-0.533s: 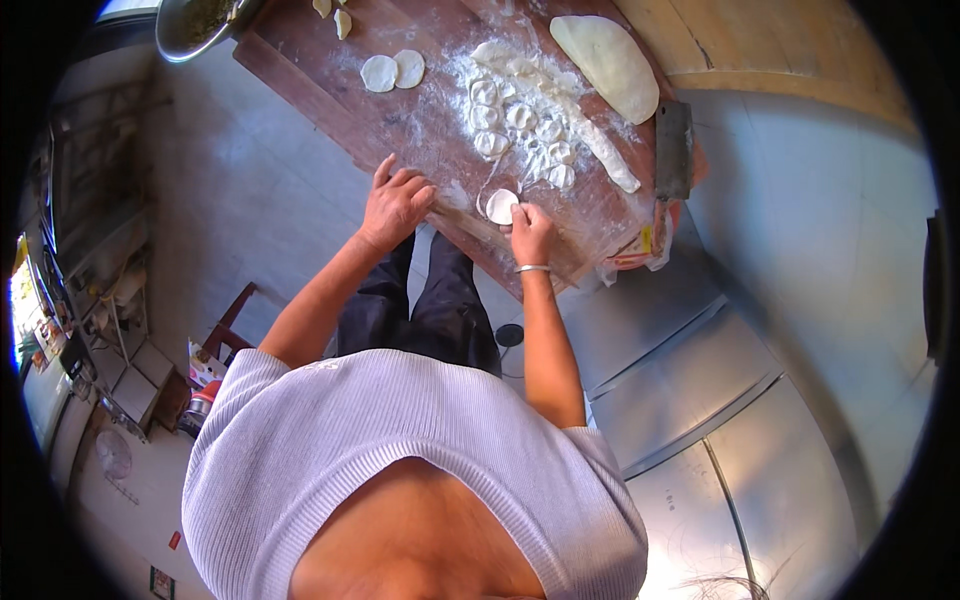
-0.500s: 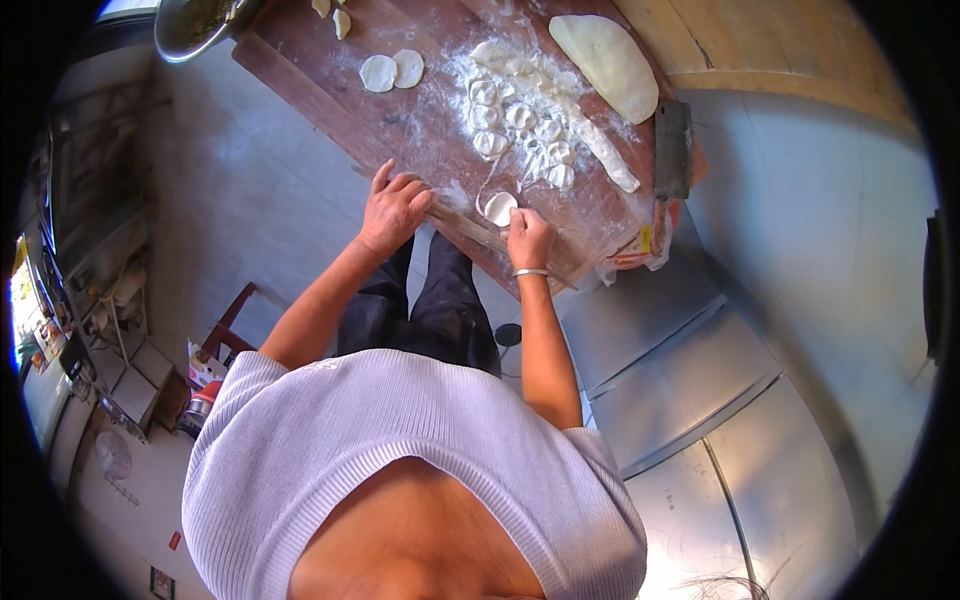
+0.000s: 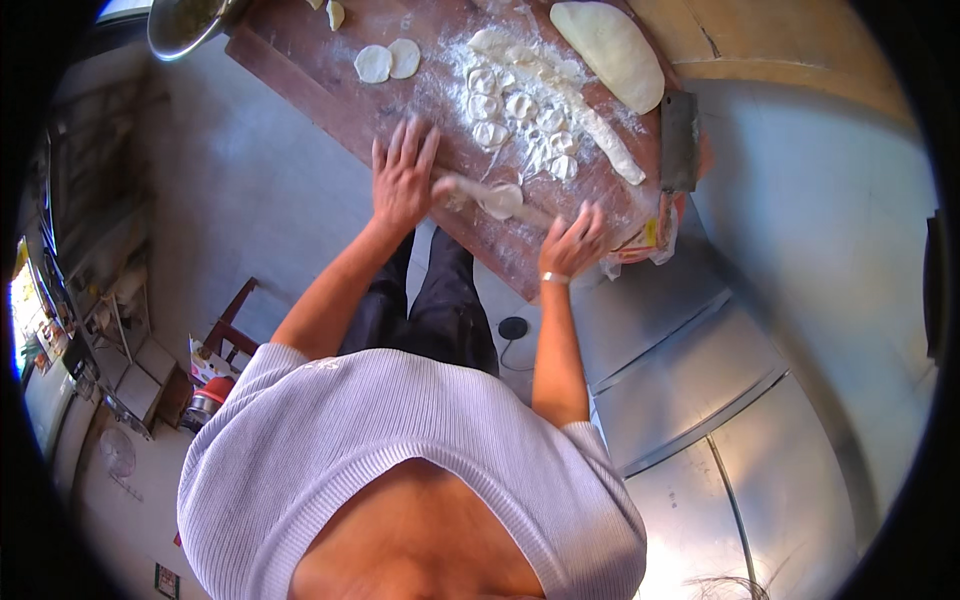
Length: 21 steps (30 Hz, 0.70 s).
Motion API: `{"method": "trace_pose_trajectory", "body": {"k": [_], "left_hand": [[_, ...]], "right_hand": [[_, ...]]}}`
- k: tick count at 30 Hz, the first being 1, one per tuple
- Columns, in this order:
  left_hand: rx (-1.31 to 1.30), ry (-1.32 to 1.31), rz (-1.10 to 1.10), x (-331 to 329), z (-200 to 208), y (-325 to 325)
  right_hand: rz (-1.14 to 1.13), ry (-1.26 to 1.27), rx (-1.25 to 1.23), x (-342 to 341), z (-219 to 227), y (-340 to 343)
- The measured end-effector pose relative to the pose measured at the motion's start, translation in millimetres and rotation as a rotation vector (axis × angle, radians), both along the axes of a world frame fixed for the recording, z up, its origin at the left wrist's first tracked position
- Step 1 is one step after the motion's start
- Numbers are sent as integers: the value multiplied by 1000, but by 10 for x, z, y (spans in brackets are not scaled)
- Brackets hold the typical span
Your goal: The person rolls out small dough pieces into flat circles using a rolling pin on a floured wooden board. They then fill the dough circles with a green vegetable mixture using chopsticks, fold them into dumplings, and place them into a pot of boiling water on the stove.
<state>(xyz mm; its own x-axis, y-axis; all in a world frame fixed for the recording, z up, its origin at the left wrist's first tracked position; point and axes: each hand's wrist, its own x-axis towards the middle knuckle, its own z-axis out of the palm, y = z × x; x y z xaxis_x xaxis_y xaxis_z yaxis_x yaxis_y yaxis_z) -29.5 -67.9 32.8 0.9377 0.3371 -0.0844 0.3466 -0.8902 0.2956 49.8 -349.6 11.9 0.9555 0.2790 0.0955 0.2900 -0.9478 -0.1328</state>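
Observation:
A pale wooden rolling pin [image 3: 530, 211], smeared by motion, lies across a small round dough wrapper [image 3: 503, 201] near the board's front edge. At the pin's left end is my left hand [image 3: 403, 185], flat with fingers stretched forward. My right hand [image 3: 572, 243] is by its right end, open, fingers extended and slightly blurred. Both palms seem to rest on the pin, though the contact is hidden. Beyond the wrapper, several floured dough pieces [image 3: 520, 106] sit beside a long dough rope [image 3: 613, 148]. Two rolled wrappers [image 3: 374, 64] lie side by side to the left.
A large dough slab [image 3: 610, 55] is at the board's far right, with a cleaver [image 3: 679, 142] along the right edge. A metal bowl [image 3: 185, 25] stands past the far left corner. The floury wooden board [image 3: 300, 75] ends just before my legs.
My right hand has let go of the wrapper's edge and moved right to the pin's end. My left hand has flattened and shifted slightly forward; the pin now crosses the wrapper.

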Motion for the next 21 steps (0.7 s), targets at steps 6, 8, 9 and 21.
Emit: {"method": "trace_pose_trajectory", "body": {"k": [6,8,9,21], "left_hand": [[-2,21,-8,29,-41,28],[47,0,43,335,-58,87],[53,-1,59,397,-48,89],[-150,3,-91,-160,28,100]], "right_hand": [[21,60,47,61,72,16],[-77,37,150,394,111,218],[-51,-18,152,454,88,251],[393,351,485,-41,224,371]]}}
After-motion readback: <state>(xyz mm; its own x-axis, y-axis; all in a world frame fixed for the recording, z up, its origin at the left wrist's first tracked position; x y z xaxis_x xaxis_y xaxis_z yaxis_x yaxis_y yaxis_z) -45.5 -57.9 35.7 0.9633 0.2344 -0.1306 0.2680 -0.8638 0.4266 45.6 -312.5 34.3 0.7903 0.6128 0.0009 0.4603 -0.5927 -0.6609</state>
